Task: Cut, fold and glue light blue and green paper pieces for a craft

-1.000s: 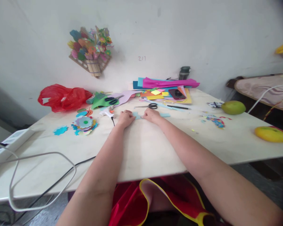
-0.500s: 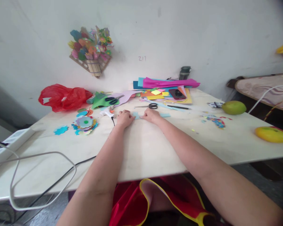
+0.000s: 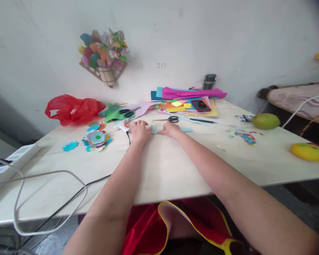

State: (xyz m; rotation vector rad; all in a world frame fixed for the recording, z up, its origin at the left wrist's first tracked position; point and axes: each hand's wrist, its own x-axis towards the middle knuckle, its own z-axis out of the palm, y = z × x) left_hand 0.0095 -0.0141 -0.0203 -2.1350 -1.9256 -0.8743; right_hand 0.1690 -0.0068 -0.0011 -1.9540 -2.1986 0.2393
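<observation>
On the table before me lies a light blue strip (image 3: 186, 130), which looks like paper or thin foam. My left hand (image 3: 141, 132) rests palm down at its left part, fingers apart and pressing flat. Just right of it, my right hand (image 3: 171, 130) is closed, with its fingers pressed together on the strip. A short piece of the strip shows between the hands; the rest is covered by them. A white glue gun (image 3: 121, 126) lies touching or very near my left hand. Black-handled scissors (image 3: 172, 119) lie just beyond my right hand.
Stacked paper flowers (image 3: 97, 137) and a red plastic bag (image 3: 74, 109) are at left. Behind are more scissors (image 3: 129, 112), coloured sheets (image 3: 194, 93), a phone (image 3: 201, 105) and a pen (image 3: 202, 120). Two mangoes (image 3: 266, 121) lie right. Cables (image 3: 50, 173) cross the left front.
My left hand has flattened a little and its fingers have shifted on the strip. The right hand stays in nearly the same place. The view has moved very slightly.
</observation>
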